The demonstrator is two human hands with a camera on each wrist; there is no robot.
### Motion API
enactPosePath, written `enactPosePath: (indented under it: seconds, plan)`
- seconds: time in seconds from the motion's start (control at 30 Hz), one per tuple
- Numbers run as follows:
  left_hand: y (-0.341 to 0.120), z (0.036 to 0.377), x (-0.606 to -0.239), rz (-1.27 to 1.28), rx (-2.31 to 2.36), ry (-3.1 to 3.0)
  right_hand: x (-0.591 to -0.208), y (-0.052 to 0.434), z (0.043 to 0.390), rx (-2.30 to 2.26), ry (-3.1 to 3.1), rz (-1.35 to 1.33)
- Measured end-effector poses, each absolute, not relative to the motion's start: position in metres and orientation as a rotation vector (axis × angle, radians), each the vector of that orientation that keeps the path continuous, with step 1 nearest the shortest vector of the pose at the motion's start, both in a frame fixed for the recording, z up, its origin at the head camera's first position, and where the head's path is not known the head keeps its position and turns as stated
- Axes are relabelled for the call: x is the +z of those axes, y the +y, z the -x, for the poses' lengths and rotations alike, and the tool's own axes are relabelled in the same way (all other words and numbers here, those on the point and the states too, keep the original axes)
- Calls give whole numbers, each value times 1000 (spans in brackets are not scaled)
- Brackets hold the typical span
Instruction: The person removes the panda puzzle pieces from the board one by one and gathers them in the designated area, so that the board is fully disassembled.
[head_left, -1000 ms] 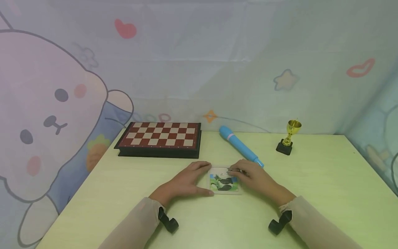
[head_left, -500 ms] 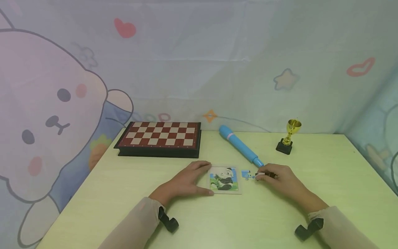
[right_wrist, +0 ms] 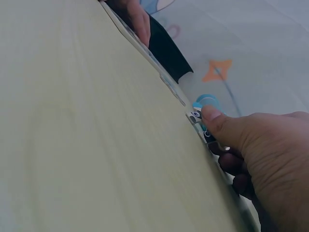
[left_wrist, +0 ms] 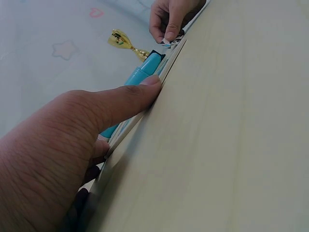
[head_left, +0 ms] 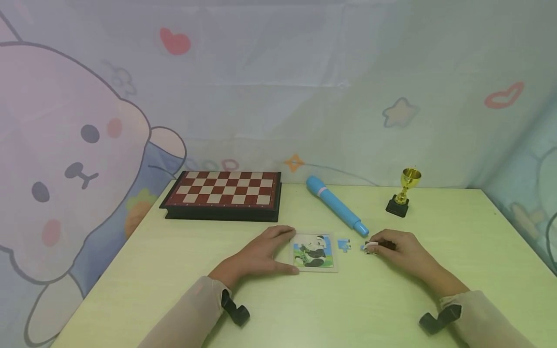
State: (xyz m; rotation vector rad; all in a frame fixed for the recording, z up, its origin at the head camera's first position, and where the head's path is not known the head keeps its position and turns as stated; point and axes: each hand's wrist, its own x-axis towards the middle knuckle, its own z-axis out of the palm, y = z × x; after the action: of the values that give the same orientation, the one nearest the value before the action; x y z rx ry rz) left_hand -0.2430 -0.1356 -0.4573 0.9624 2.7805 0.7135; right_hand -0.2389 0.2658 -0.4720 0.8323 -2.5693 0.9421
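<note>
A small panda puzzle in a clear tray [head_left: 314, 267] lies on the table in front of me. My left hand [head_left: 285, 250] rests against the tray's left side, its straight forefinger at the top corner and its thumb [left_wrist: 130, 96] pressed along the near edge. My right hand [head_left: 375, 246] is to the right of the tray and pinches a small puzzle piece [head_left: 370, 248] low over the table; the right wrist view shows that puzzle piece [right_wrist: 196, 116] under the thumb. One loose blue piece [head_left: 344, 244] lies between the tray and my right hand.
A fat blue marker [head_left: 336, 205] lies diagonally just behind the puzzle. A closed chessboard box [head_left: 224, 189] sits at the back left, and a small gold trophy [head_left: 404, 189] stands at the back right. A cartoon-print cloth wall rings the pale green table [head_left: 130, 270].
My right hand left the puzzle with a piece pinched and moved right across the table. A blue piece now lies beside the tray. The left hand has not moved.
</note>
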Motion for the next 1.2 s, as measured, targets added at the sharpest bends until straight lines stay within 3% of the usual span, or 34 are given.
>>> enactPosePath:
  seconds: [0.47,1.2]
  plan:
    - [-137,243,-458,-939,713,2784,-473,257,241,880,-2643,-644]
    - [-136,243,-459,-940,729,2775,-472,255,241,902,-2630,-641]
